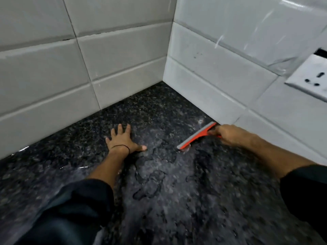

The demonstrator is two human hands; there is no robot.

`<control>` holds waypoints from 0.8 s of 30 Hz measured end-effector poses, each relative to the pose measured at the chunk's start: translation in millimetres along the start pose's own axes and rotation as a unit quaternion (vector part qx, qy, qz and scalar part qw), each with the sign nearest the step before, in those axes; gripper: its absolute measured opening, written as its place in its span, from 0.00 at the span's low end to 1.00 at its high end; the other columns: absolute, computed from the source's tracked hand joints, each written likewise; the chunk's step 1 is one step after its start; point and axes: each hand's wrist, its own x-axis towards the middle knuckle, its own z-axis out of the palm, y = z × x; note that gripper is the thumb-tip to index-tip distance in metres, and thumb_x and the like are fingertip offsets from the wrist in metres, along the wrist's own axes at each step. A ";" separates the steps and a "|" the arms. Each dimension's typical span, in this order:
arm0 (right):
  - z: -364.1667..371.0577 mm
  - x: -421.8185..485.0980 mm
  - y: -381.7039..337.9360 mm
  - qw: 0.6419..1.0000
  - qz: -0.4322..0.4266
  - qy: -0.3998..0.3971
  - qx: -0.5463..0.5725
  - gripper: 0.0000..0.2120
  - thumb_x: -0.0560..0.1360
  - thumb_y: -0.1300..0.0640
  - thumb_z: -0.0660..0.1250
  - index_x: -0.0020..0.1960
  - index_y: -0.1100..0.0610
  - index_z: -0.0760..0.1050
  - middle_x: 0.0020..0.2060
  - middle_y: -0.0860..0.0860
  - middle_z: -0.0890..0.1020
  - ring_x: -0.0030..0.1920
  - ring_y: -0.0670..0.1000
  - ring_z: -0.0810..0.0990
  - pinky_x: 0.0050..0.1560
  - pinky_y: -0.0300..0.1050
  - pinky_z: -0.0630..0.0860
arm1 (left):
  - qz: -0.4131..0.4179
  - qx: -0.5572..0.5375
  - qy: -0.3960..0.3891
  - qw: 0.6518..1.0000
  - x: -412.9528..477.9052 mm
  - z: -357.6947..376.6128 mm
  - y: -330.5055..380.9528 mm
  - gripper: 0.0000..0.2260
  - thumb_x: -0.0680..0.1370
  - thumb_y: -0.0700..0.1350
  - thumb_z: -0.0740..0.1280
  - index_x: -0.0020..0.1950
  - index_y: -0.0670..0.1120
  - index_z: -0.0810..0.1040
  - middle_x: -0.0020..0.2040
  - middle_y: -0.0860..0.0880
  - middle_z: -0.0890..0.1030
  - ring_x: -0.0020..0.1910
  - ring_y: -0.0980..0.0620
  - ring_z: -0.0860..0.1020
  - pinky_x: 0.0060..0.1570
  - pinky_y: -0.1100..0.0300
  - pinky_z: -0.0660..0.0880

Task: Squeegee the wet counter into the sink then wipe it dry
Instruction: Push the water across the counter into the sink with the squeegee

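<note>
Gripping nothing, the left hand (122,141) lies flat on the wet counter (169,200), fingers spread wide and pointing toward the tiled wall (53,76), a thin dark band around its wrist. It looks like a brace for a long reach, though a palm on a wet, glossy slab may slide if much weight goes onto it.

Toward the middle, water stands in irregular sheets and puddles on the dark speckled stone, thickest between the two arms; the strip nearest the corner looks duller and may be drier. No sink shows anywhere in view, so I cannot tell which way the water must travel.

Further right, the orange squeegee (197,137) rests with its grey blade edge on the counter, its far end touching or nearly touching the base of the right-hand tiles, and a small bead of water gathers at its near end. The right hand (228,134) is closed around its short handle, behind the blade. By its look the tool is light, rigid plastic with a soft, flexible lip. It should be held by the handle, with even downward pressure, as wet plastic can twist in the fingers. A wall socket (311,76) sits above, at the far right.
</note>
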 end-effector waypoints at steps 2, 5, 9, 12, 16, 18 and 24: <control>16.4 -42.5 20.2 0.999 0.030 -0.022 -0.016 0.21 0.77 0.52 0.64 0.68 0.39 0.73 0.59 0.52 0.82 0.56 0.56 0.81 0.54 0.45 0.76 | 0.019 0.030 0.052 0.998 -16.7 5.7 6.3 0.50 0.68 0.70 0.69 0.81 0.53 0.47 0.81 0.48 0.46 0.79 0.40 0.47 0.75 0.38 0.51; 45.5 -92.9 60.9 0.995 0.079 -0.053 -0.032 0.21 0.73 0.47 0.63 0.65 0.36 0.73 0.57 0.48 0.82 0.54 0.53 0.81 0.55 0.47 0.78 | 0.074 0.014 0.116 0.990 -50.6 24.4 22.2 0.34 0.78 0.61 0.63 0.79 0.49 0.56 0.81 0.47 0.52 0.79 0.41 0.52 0.74 0.38 0.54; 54.2 -134.8 83.7 0.991 0.086 -0.089 -0.056 0.17 0.74 0.48 0.64 0.62 0.36 0.75 0.55 0.46 0.83 0.52 0.50 0.82 0.54 0.45 0.78 | 0.096 -0.033 0.144 0.984 -95.2 52.2 26.5 0.26 0.80 0.56 0.60 0.76 0.48 0.64 0.79 0.48 0.60 0.77 0.43 0.57 0.74 0.41 0.58; 32.4 -143.9 51.4 0.997 0.047 -0.043 -0.040 0.21 0.74 0.56 0.64 0.63 0.37 0.77 0.53 0.48 0.84 0.51 0.51 0.82 0.51 0.44 0.77 | 0.094 -0.056 0.181 0.977 -127.6 67.2 4.1 0.24 0.80 0.55 0.61 0.74 0.48 0.67 0.76 0.48 0.66 0.75 0.44 0.62 0.71 0.42 0.63; 13.3 -114.8 -18.4 0.995 -0.024 0.067 0.067 0.18 0.73 0.54 0.67 0.61 0.43 0.80 0.53 0.51 0.85 0.52 0.54 0.83 0.52 0.46 0.77 | 0.048 -0.073 0.218 0.972 -162.9 77.1 -56.3 0.22 0.79 0.54 0.62 0.70 0.46 0.72 0.71 0.46 0.73 0.70 0.43 0.69 0.63 0.43 0.72; 5.8 -91.4 -68.8 0.987 -0.082 0.093 0.103 0.20 0.71 0.53 0.66 0.62 0.47 0.80 0.54 0.52 0.85 0.55 0.54 0.82 0.55 0.46 0.76 | 0.006 -0.075 0.239 0.968 -180.6 79.7 -94.3 0.21 0.79 0.54 0.63 0.68 0.45 0.73 0.67 0.44 0.76 0.67 0.41 0.72 0.60 0.43 0.74; -9.9 -32.3 -225.9 0.961 -0.190 0.114 0.166 0.25 0.67 0.60 0.67 0.63 0.48 0.79 0.49 0.56 0.85 0.51 0.57 0.83 0.52 0.49 0.78 | -0.148 -0.068 0.198 0.967 -206.2 67.8 -191.8 0.34 0.75 0.64 0.64 0.77 0.50 0.61 0.80 0.47 0.57 0.77 0.40 0.56 0.72 0.37 0.59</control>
